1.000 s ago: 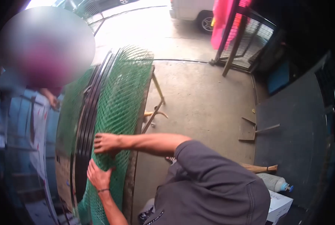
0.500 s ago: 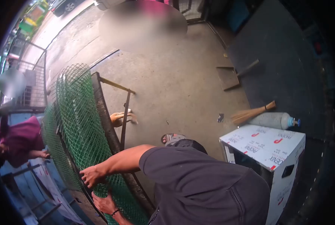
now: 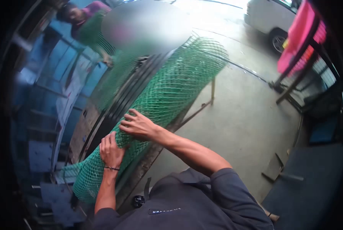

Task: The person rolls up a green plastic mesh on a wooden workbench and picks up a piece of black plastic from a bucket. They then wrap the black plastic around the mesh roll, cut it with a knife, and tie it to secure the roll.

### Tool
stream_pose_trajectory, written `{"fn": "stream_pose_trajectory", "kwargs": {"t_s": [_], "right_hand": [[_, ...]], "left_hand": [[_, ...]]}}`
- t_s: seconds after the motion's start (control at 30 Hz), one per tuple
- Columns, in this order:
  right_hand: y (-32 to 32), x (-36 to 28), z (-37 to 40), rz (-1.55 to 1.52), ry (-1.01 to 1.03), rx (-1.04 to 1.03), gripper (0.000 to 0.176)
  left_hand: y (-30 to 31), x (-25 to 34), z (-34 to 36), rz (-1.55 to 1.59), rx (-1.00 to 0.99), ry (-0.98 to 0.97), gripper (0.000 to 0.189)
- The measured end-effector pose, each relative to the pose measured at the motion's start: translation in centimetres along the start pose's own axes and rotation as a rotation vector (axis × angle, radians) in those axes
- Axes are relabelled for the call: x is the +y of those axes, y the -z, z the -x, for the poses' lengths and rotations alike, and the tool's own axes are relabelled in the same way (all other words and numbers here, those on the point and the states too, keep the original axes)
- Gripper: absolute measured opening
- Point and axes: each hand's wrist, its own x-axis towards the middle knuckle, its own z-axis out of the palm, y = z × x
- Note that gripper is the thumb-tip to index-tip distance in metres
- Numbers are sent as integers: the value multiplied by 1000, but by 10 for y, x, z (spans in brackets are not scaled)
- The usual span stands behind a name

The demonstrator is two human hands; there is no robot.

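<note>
A long roll of green plastic mesh (image 3: 167, 90) lies slantwise along a narrow worktable (image 3: 140, 168). My right hand (image 3: 137, 125) is on the roll near its middle, fingers bent and hooked into the mesh. Just below and to the left, my left hand (image 3: 112, 150), with a dark bracelet at the wrist, is closed over the same roll. The two hands are close together but apart. Dark metal bars (image 3: 140, 84) lie beside the roll on its far side.
Across the table a person in a pink-purple top (image 3: 91, 9) has a hand near more green mesh. A white vehicle (image 3: 269, 23) is outside. Pink cloth (image 3: 296, 38) hangs at the upper right. A dustpan (image 3: 274, 168) lies on the floor.
My view has swung to the left, so the roll now slants toward the upper right. The mesh beside the bars has been drawn into the roll, uncovering the bars. My hands stay on the mesh.
</note>
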Motion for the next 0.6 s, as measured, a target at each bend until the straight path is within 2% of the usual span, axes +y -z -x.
{"fn": "stream_pose_trajectory", "kwargs": {"t_s": [0.03,0.07,0.13,0.2,0.33,0.53,0.6], "right_hand": [[9,-6,-10,5,2,-20,31],[8,-3,-5,-27,23,-44,31],[0,-7,-19,-46,2,-129,52],[1,-6,-22,-104,-1,-210,60],[-4,-4,-30,-132,24,-348,61],[-9,-8,-38,-237,29,-402,63],[-11,-10,-39,-207,53,-437,68]], "left_hand": [[8,-6,-1,15,-15,-10,81],[2,-1,1,-5,-19,64,81],[9,-13,-3,18,-41,17,80],[2,-19,-2,31,-30,42,81],[0,-20,4,92,-62,88,80],[-6,-33,15,141,-114,95,85],[-2,-33,17,132,-146,154,85]]}}
